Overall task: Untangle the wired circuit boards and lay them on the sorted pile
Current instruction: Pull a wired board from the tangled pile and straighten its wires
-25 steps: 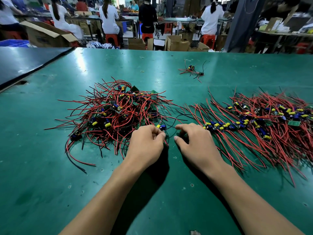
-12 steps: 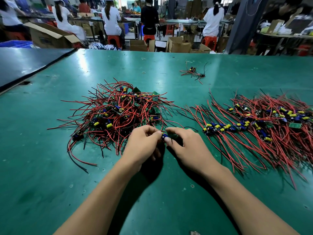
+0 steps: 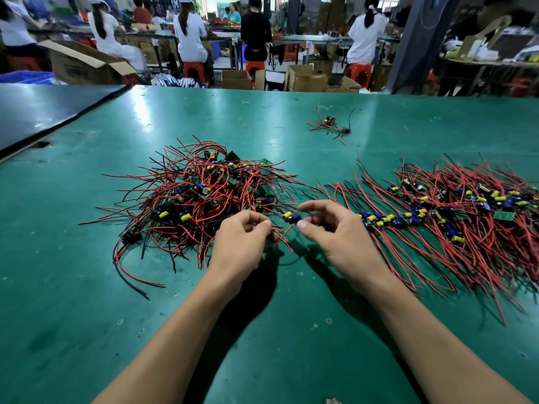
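Head view: right hand [image 3: 338,240] pinches a small circuit board with yellow and blue capacitors [image 3: 291,217] above the green counter [image 3: 87,301]; left hand [image 3: 242,246] is curled tight around its red wires [image 3: 281,237]. Tangled heap of red-and-black wired boards [image 3: 201,199] lies just behind the left hand, sorted pile of aligned wired boards [image 3: 455,223] to the right, a stray wired board [image 3: 331,123] far back.

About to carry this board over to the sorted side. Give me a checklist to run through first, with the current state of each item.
1. Board pinched in right hand: ok.
2. Left hand gripping its red leads: ok.
3. Leads free of the tangled heap: cannot tell; wires overlap at the left hand.
4. Board lifted off the table: ok, a shadow lies below it.
5. Sorted pile lying in rows to the right: ok.
6. Bare table between right hand and sorted pile: not ok; that pile's red wires lie right beside the hand.
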A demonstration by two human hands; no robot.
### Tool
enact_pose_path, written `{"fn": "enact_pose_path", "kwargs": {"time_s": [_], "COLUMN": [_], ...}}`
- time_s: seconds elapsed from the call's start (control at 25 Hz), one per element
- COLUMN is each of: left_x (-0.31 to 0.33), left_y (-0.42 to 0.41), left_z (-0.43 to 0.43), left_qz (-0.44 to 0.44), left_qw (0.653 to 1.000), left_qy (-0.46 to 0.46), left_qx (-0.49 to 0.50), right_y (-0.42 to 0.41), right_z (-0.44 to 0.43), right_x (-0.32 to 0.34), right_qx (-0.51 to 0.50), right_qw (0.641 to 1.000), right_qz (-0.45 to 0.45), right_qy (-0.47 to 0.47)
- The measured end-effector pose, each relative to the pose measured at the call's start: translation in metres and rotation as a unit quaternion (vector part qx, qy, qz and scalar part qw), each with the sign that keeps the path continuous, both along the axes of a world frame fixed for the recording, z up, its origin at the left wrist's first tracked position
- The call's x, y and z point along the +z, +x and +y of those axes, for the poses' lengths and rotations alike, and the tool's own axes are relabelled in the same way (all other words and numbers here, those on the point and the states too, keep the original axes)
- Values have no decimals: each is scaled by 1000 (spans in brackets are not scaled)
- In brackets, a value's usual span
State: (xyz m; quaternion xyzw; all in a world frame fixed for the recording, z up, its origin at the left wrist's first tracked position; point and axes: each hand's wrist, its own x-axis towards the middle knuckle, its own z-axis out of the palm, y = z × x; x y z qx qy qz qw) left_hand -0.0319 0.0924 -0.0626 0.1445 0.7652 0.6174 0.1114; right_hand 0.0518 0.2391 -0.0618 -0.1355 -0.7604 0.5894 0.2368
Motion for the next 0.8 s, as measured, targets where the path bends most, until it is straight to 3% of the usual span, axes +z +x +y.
{"fn": "enact_pose_path", "kwargs": {"time_s": [0.12, 0.2, 0.32, 0.48, 0.6, 0.8], "left_x": [10, 16, 16, 12, 8, 15], "left_y": [2, 4, 7, 8, 12, 13], "left_z": [-4, -8, -8, -3, -2, -3], "left_qz": [-87, -184, -210, -239, -229, -227], "left_qw": [992, 962, 925, 934, 941, 938], "left_qy": [45, 53, 21, 19, 28, 134], "left_qx": [-83, -196, -317, -267, -246, -224], "right_y": [1, 4, 8, 9, 10, 10], "right_z": [4, 4, 1, 3, 3, 13], "right_x": [10, 14, 18, 20, 22, 20], "right_qx": [-39, -35, 42, 68, 83, 21], "right_qw": [993, 987, 992, 977, 957, 955], "right_qz": [76, 100, 44, -23, -24, 2], "right_qy": [-86, -122, -114, -200, -278, -297]}}
